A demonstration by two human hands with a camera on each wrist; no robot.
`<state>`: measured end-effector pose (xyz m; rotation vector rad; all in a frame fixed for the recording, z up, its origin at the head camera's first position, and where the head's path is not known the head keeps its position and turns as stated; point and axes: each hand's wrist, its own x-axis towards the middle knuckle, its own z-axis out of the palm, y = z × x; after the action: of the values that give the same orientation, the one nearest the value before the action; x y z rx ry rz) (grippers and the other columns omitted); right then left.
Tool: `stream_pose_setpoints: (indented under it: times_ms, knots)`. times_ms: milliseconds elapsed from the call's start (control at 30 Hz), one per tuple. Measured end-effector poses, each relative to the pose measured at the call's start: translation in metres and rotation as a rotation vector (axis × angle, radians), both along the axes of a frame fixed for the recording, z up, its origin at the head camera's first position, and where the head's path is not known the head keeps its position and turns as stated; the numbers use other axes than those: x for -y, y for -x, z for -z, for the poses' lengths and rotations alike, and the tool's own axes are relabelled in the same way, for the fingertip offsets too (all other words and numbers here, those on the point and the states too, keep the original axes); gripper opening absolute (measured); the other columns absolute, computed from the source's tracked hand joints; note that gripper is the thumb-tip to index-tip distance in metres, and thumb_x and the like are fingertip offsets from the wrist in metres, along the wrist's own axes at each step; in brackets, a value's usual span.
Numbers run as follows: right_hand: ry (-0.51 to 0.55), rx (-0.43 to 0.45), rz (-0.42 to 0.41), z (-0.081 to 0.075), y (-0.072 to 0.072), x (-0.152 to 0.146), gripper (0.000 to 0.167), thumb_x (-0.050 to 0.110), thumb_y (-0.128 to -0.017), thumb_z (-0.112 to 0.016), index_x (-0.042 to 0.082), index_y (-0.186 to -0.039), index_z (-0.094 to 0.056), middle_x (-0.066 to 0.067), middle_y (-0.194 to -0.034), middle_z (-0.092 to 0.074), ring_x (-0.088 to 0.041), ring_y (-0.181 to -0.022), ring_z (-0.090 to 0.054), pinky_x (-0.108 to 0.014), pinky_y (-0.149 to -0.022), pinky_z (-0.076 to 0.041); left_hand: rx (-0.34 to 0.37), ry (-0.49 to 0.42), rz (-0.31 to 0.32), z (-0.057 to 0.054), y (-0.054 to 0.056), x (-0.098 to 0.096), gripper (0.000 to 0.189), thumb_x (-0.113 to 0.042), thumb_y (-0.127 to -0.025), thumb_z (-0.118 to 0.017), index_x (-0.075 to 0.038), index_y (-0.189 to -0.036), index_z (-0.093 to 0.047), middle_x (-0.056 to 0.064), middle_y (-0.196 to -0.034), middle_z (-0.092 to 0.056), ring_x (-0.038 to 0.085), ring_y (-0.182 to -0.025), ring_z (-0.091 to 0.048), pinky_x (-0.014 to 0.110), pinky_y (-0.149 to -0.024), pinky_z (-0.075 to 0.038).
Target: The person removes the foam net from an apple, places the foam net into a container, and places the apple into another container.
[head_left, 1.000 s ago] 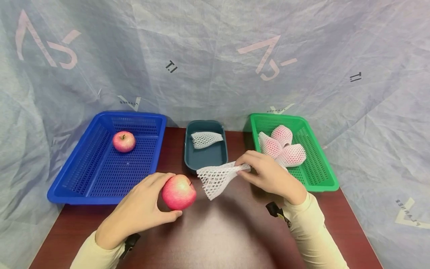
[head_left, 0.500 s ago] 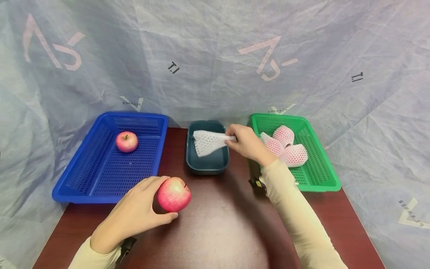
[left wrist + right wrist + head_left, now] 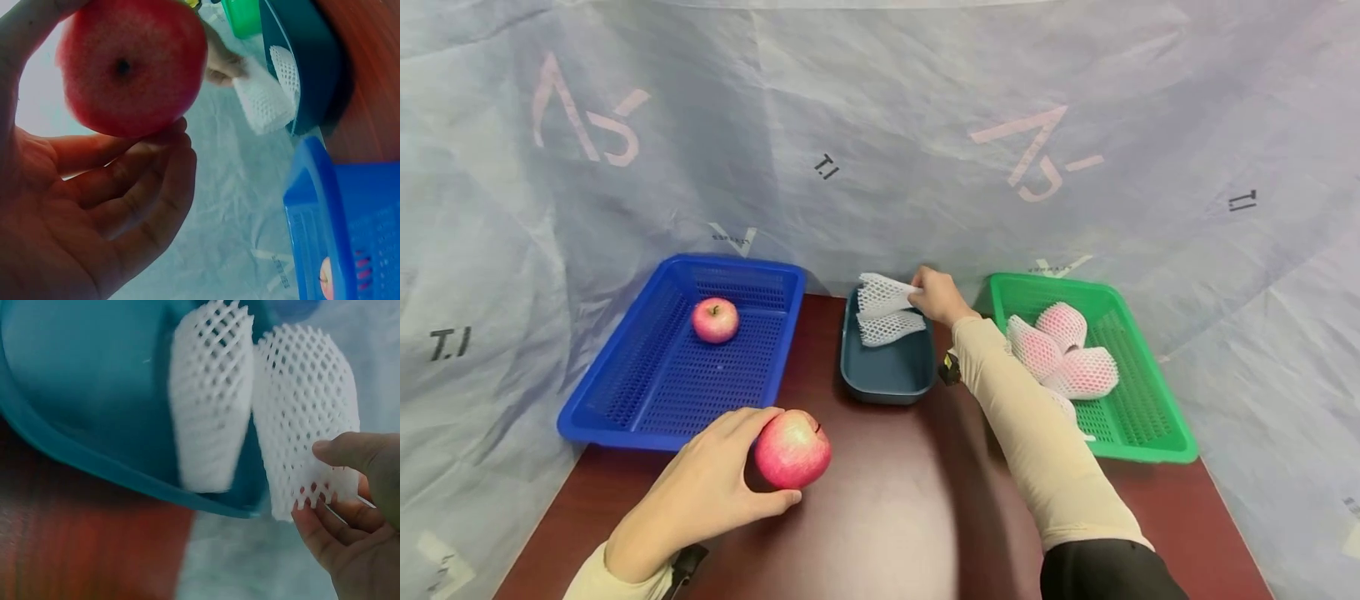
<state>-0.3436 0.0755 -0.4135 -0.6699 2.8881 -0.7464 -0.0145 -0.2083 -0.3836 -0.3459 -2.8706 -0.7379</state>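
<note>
In the head view my left hand (image 3: 703, 487) grips a red apple (image 3: 793, 450) above the front of the table, thumb on the near side and fingers on the far side. The left wrist view shows that apple (image 3: 131, 69) close up. My right hand (image 3: 942, 296) is over the back of a dark teal bin (image 3: 887, 372). It pinches one end of a white foam net sleeve (image 3: 309, 406), thumb on top and fingers beneath. A second foam net sleeve (image 3: 212, 406) lies in the bin beside it.
A blue basket (image 3: 625, 436) on the left holds one bare apple (image 3: 715, 320). On the right, a green basket (image 3: 1150, 454) holds several net-wrapped apples (image 3: 1082, 372). A grey cloth (image 3: 887, 125) hangs behind the dark red table (image 3: 850, 517).
My right hand has carried the foam net sleeve away from the apple, back and over the teal bin. The left hand keeps hold of the apple, and the head view has shifted slightly.
</note>
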Motion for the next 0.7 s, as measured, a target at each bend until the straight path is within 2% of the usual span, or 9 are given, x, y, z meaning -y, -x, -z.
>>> stream_pose_setpoints:
  times_ms: [133, 300, 400, 533, 700]
  knots:
    - [-0.07, 0.05, 0.009, 0.024, 0.012, -0.001, 0.022, 0.008, -0.096, -0.059, -0.002, -0.115, -0.06, -0.02, -0.107, -0.063, -0.033, -0.094, -0.061, -0.046, -0.082, -0.05, 0.002, -0.004, -0.022, 0.004, -0.003, 0.005, 0.087, -0.061, -0.063, -0.087, -0.014, -0.132, -0.061, 0.001, -0.123, -0.062, 0.023, -0.113, -0.058, 0.048, -0.089, -0.052]
    - [-0.116, 0.059, -0.02, 0.036, 0.017, 0.001, 0.027, 0.009, -0.095, -0.061, -0.003, -0.119, -0.061, -0.021, -0.113, -0.063, -0.036, -0.103, -0.061, -0.046, -0.086, -0.05, -0.001, -0.007, -0.025, 0.008, -0.002, 0.007, 0.087, -0.06, -0.063, -0.087, -0.015, -0.133, -0.061, 0.001, -0.124, -0.062, 0.023, -0.114, -0.057, 0.049, -0.089, -0.052]
    - [-0.104, 0.033, -0.039, 0.032, 0.016, -0.001, 0.032, 0.009, -0.093, -0.062, -0.004, -0.121, -0.06, -0.022, -0.117, -0.062, -0.037, -0.108, -0.059, -0.047, -0.089, -0.049, -0.004, -0.013, -0.016, 0.008, -0.001, 0.007, 0.087, -0.06, -0.063, -0.087, -0.015, -0.133, -0.061, 0.001, -0.124, -0.062, 0.023, -0.114, -0.057, 0.049, -0.089, -0.051]
    - [-0.044, 0.016, -0.077, 0.018, 0.009, -0.009, 0.039, 0.009, -0.091, -0.062, -0.006, -0.126, -0.058, -0.023, -0.122, -0.06, -0.038, -0.111, -0.057, -0.048, -0.092, -0.047, -0.004, -0.023, -0.017, 0.008, 0.001, 0.008, 0.087, -0.061, -0.063, -0.087, -0.017, -0.133, -0.061, -0.001, -0.123, -0.061, 0.022, -0.113, -0.057, 0.048, -0.09, -0.051]
    - [0.081, -0.055, -0.077, -0.004, -0.012, -0.022, 0.037, 0.007, -0.09, -0.062, -0.005, -0.124, -0.058, -0.022, -0.119, -0.059, -0.037, -0.11, -0.058, -0.047, -0.092, -0.048, 0.018, -0.027, -0.026, 0.008, 0.003, 0.009, 0.086, -0.062, -0.063, -0.086, -0.019, -0.133, -0.06, -0.001, -0.121, -0.061, 0.021, -0.111, -0.057, 0.048, -0.089, -0.05]
